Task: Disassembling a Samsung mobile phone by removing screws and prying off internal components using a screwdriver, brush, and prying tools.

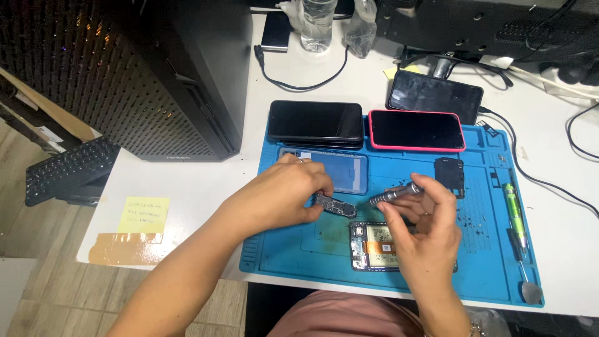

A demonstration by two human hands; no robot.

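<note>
— What's the left hand (284, 193) got?

— A small dark circuit board, narrow and oblong (335, 205). The fingers (321, 184) are pinched on its near end, holding it just above the blue rubber work mat (299, 249), a little left of the opened phone.

— And the right hand (424, 234)?

— Its fingers are closed around a slim grey metal screwdriver (394, 195), gripped near the middle. The shaft lies almost level, its tip pointing left towards the board, close to it; I can't tell if they touch.

— Where's that opened phone?

— Flat on the mat, right under the right hand: a black phone with its back off (374, 244), showing green board parts and an orange ribbon cable. The hand covers its right half.

— Anything else on the mat?

— A pale blue translucent phone back cover (343, 171) behind the left hand, a small black square part (449, 175) to the right, and a green-handled screwdriver (513, 212) along the right edge. At the far edge, a black-screened phone (316, 121) and one in a red-pink case (417, 130) lie side by side.

— And off the mat?

— A yellow sticky note (143, 214) on the white surface (199, 187), left, and a black computer tower (187, 75) behind it.
</note>
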